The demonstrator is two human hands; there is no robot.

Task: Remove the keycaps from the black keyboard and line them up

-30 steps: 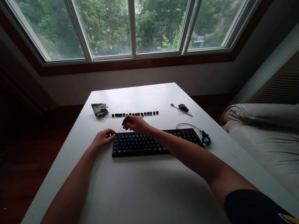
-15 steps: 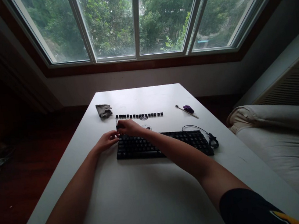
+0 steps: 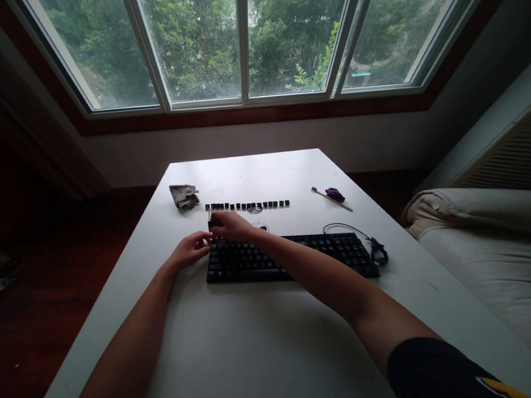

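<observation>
Left forearm: your left arm slants up from the lower left corner, its wrist just short of the keyboard.
Left hand: your left hand rests low, fingers loosely bent, fingertips at the keyboard's far left corner; you cannot tell from here whether they pinch anything.
Small dark tool: your right fingers are closed on this tool, with thin wire showing above them, at the keyboard's far left corner.
Right hand: your right hand arches palm down above the far left keys, knuckles up, close beside your left fingertips.
Right forearm: your right arm crosses diagonally over the keyboard, hiding its middle keys; a dark sleeve covers the upper part.
Table's left edge: it runs outside your left forearm, with dark red floor beyond.
Grey cloth: this cloth lies near the far left edge, beyond your left hand.
Keycap row: the small black keycaps line up just beyond your right hand.
Keyboard: the black keyboard lies flat across the table; white tabletop spreads from its near edge toward you.
Brush and purple cloth: the brush lies slanted beside the purple cloth, well apart from your hands.
Cable: the bundled cable sits at the keyboard's right end.
Table's right edge: it slants past the cable toward a pale padded seat.
</observation>
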